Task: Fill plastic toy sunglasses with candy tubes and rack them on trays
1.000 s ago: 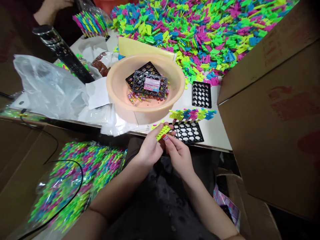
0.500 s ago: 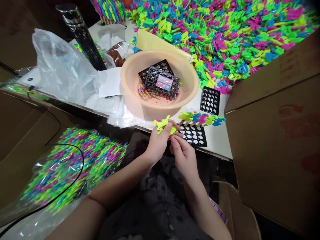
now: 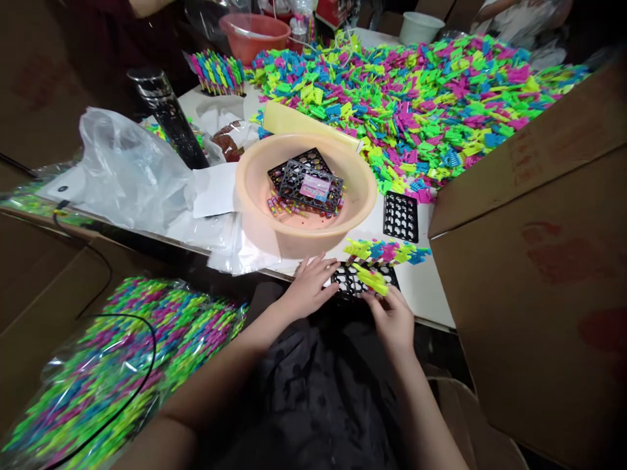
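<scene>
My left hand [image 3: 311,286] lies with fingers stretched out at the left end of a black perforated tray [image 3: 345,284], holding nothing that I can see. Between the thumb and fingers of my right hand [image 3: 396,320] is a yellow plastic toy [image 3: 372,279], tilted over the tray's front part. Its lower end is hidden by the fingers. Along the tray's back side stands a row of yellow, blue and pink toys [image 3: 386,250], upright in the holes. The front holes beside my hands show white through them.
Behind the tray stands a peach basin [image 3: 245,196] with black trays and small colourful tubes inside. A second black tray [image 3: 400,217] lies to its right. Loose plastic toys [image 3: 416,111] form a big heap. Cardboard boxes [image 3: 529,261] wall the right; bagged toys [image 3: 132,359] lie lower left.
My hands have parted: the left has let go of the yellow toy and opened beside the tray. The right has carried a yellow toy rightward over the tray. The view has tipped up.
</scene>
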### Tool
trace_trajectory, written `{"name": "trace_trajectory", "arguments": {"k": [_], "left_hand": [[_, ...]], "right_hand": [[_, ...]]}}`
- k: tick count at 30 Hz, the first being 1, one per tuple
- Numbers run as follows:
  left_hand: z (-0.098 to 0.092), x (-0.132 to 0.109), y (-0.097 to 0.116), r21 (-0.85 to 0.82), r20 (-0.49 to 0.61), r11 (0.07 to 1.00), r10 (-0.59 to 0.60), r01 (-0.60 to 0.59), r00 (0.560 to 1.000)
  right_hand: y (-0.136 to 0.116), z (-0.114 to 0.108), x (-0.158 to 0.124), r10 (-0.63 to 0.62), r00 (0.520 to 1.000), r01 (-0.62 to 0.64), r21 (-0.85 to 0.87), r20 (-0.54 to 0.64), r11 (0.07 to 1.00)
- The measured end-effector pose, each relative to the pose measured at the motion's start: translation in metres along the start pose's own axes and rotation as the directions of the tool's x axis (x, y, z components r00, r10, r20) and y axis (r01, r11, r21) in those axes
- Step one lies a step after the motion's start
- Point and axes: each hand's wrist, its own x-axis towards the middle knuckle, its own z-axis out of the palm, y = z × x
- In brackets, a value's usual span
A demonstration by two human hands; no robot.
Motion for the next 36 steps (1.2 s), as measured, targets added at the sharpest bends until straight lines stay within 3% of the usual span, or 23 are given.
{"name": "trace_trajectory", "arguments": {"k": [3,6,11,14,16,20,23,36], "left_hand": [[0.016,0.001,-0.023,0.170,0.106,0.981,0.079,-0.096,0.991],[0.038,0.001,-0.031,0.205,0.043,0.977,0.050,-0.057,0.998],[0.078,-0.005,-0.015,0.234,-0.141,0.968,-0.055,0.087,0.988],[0.095,-0.010,-0.007,0.248,-0.156,0.963,-0.067,0.104,0.986],[0.102,-0.015,-0.007,0.289,-0.100,0.955,-0.045,0.072,0.994],[0.109,-0.023,-0.019,0.403,0.040,0.915,-0.026,0.007,0.999],[0.114,-0.025,-0.031,0.459,0.076,0.888,-0.020,-0.018,0.997],[0.146,-0.026,-0.067,0.617,-0.042,0.784,0.128,-0.075,0.991]], "right_hand": [[0.017,-0.015,-0.003,0.092,0.992,-0.093,-0.006,-0.091,0.996],[0.020,-0.017,-0.005,0.161,0.980,-0.158,0.035,-0.117,0.987],[0.015,0.003,-0.003,0.152,0.973,-0.134,0.113,-0.172,0.985],[0.017,0.020,0.001,0.172,0.971,-0.151,0.133,-0.165,0.980],[0.020,0.028,0.004,0.132,0.978,-0.116,0.103,-0.163,0.988],[0.022,0.039,0.011,-0.025,0.988,0.004,-0.136,-0.150,0.991],[0.022,0.044,0.014,-0.050,0.988,0.015,-0.229,-0.148,0.973],[0.028,0.053,0.012,-0.146,0.985,0.095,-0.414,-0.093,0.905]]}}
